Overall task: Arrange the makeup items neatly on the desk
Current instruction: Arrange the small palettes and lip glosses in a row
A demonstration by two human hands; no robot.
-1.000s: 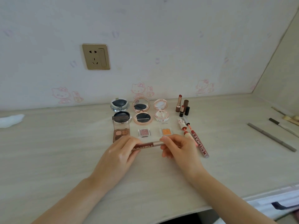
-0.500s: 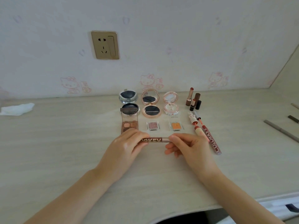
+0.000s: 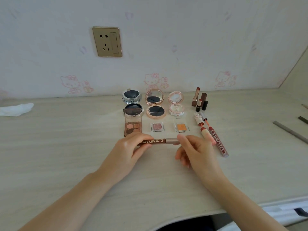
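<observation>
You are holding the brown lettered tube (image 3: 157, 141) crosswise between both hands, low over the pale desk (image 3: 66, 147): your left hand (image 3: 128, 152) pinches its dark lettered end with thumb and curled fingers, and your right hand (image 3: 195, 152) pinches its pale metallic cap end the same way. Just beyond the grip, on the far side of your left fingers, lies the open eyeshadow palette (image 3: 133, 125), and beyond the middle of the tube sit two small square pans, one pink glitter (image 3: 157, 127), one orange (image 3: 181, 127). Farther back stand three open round compacts (image 3: 155, 105) in a row. Just to the right of your right hand lie a pink lip tube (image 3: 207, 135) and a second lettered tube (image 3: 218, 142), side by side, with upright lipsticks (image 3: 199, 101) behind them. Well off to the left lies a white tissue (image 3: 15, 109); a grey pencil (image 3: 290, 132) lies far right.
</observation>
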